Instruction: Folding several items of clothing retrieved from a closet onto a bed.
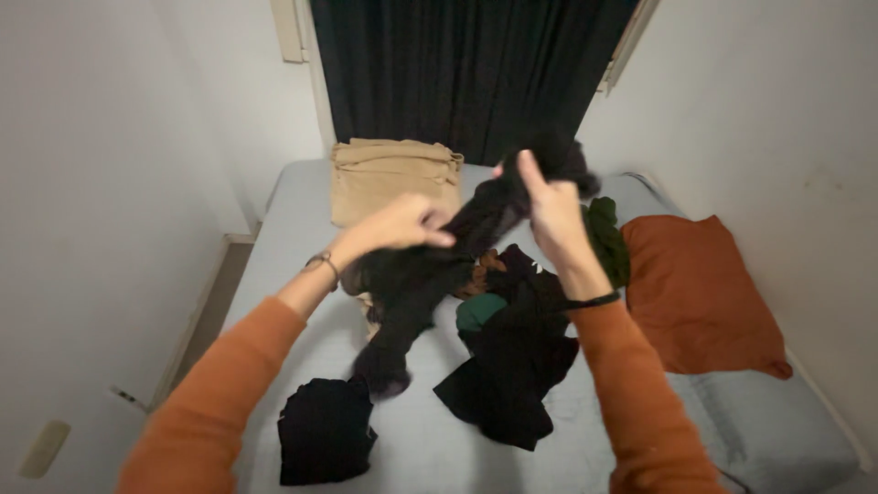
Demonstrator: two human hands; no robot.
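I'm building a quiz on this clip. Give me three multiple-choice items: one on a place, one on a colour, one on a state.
1. Where does the folded tan blanket lie?
A. at the far end of the bed, by the dark curtain
B. on the floor
C. on the rust pillow

2. What colour are the person's sleeves?
A. blue
B. orange
C. white

3. How is the black garment held?
A. lying flat, untouched
B. lifted by both hands
C. by one hand only

Answers:
1 A, it sits against the curtain.
2 B, both forearms show orange.
3 B, the left hand and right hand grip its top.
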